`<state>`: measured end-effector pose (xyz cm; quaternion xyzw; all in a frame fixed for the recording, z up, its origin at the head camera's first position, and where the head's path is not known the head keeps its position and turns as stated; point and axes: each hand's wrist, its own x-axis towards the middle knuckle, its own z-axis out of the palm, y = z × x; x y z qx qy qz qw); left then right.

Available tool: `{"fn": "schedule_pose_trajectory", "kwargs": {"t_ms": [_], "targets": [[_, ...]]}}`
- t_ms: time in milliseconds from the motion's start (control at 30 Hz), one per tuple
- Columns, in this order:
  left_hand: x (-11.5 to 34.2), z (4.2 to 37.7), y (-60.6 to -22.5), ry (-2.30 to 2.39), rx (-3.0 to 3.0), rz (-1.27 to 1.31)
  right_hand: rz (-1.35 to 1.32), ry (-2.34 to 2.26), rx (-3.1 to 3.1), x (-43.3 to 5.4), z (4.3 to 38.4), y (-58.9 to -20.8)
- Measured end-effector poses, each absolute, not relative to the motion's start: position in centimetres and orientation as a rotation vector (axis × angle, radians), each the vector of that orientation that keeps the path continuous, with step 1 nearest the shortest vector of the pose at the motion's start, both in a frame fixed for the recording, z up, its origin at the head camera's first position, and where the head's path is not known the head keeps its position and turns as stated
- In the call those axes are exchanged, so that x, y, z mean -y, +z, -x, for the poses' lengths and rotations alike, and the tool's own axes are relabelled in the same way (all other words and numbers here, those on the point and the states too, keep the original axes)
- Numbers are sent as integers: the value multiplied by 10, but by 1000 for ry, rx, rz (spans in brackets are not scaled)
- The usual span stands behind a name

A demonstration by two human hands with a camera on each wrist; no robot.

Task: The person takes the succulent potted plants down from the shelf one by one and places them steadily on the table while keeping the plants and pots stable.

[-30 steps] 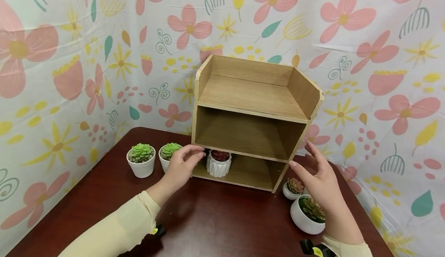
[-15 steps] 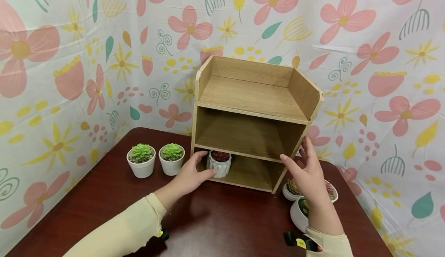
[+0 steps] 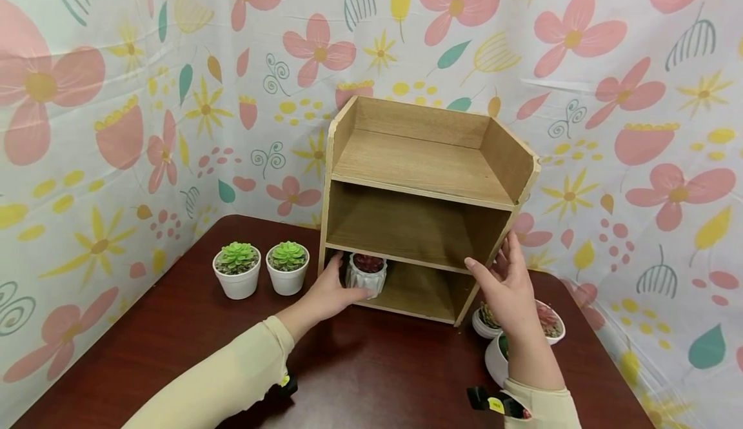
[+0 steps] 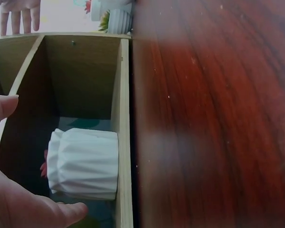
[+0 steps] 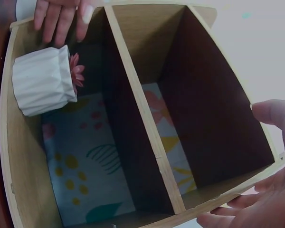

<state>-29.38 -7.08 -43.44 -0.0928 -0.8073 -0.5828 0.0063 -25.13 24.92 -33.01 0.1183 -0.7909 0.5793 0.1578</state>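
A three-level wooden shelf unit (image 3: 418, 161) stands at the back of the table. On its lowest level, at the left end, sits a ribbed white pot (image 3: 367, 280) holding a dark red succulent (image 5: 76, 70). My left hand (image 3: 332, 292) reaches to that pot with its thumb in front and fingers at the left; in the left wrist view a gap shows between thumb and pot (image 4: 85, 164). My right hand (image 3: 512, 287) is at the unit's right side, fairly straight fingers (image 5: 244, 202) along the outside and thumb at the front.
Two white pots (image 3: 237, 282) (image 3: 287, 280) with green succulents stand left of the unit. Several potted succulents, among them a round white pot (image 3: 495, 361) and one with pinkish leaves (image 3: 548, 319), stand at the right, partly behind my right forearm. Floral cloth (image 3: 383, 3) hangs behind.
My left hand has moved right and lower, from the shelf's left edge to the white pot. My right hand has moved left, up to the unit's right side. The pot has not moved.
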Motion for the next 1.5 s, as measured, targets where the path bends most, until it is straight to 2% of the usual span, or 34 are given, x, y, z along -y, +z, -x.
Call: {"fn": "schedule_pose_trajectory", "kwargs": {"t_ms": [933, 1500], "targets": [[51, 327, -443, -1802, 2407, 436, -323, 1666, 2289, -253, 254, -337], [40, 343, -457, -1837, 2378, 349, -308, 1696, 2287, -253, 253, -338]]}}
